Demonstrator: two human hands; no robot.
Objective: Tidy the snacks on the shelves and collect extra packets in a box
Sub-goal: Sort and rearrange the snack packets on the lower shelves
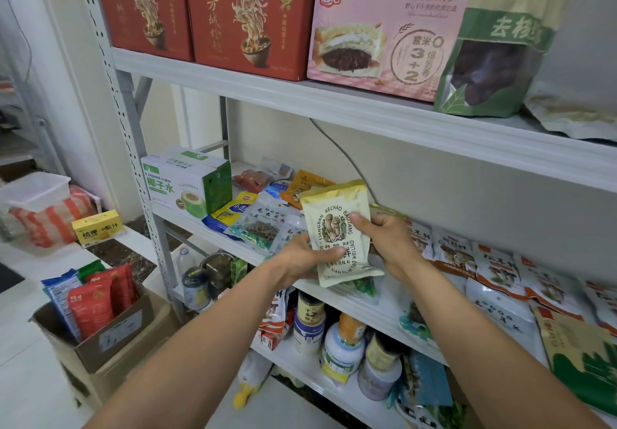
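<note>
Both my hands hold a cream and gold snack packet (pixel 337 225) upright in front of the middle shelf (pixel 207 233). My left hand (pixel 305 256) grips its lower left edge, thumb across the front. My right hand (pixel 389 241) pinches its right side. Loose packets (pixel 258 225) lie scattered on the middle shelf to the left, and a row of white and orange packets (pixel 494 268) lies to the right. A cardboard box (pixel 113 335) on the floor at lower left holds red and blue packets (pixel 90 298).
The top shelf carries two red cartons (pixel 247 21), a pink carton (pixel 384 38) and a green bag (pixel 494 61). A coconut water carton (pixel 185 183) stands at the middle shelf's left end. Jars and bottles (pixel 344 345) fill the lower shelf. A yellow box (pixel 96 228) sits on the floor.
</note>
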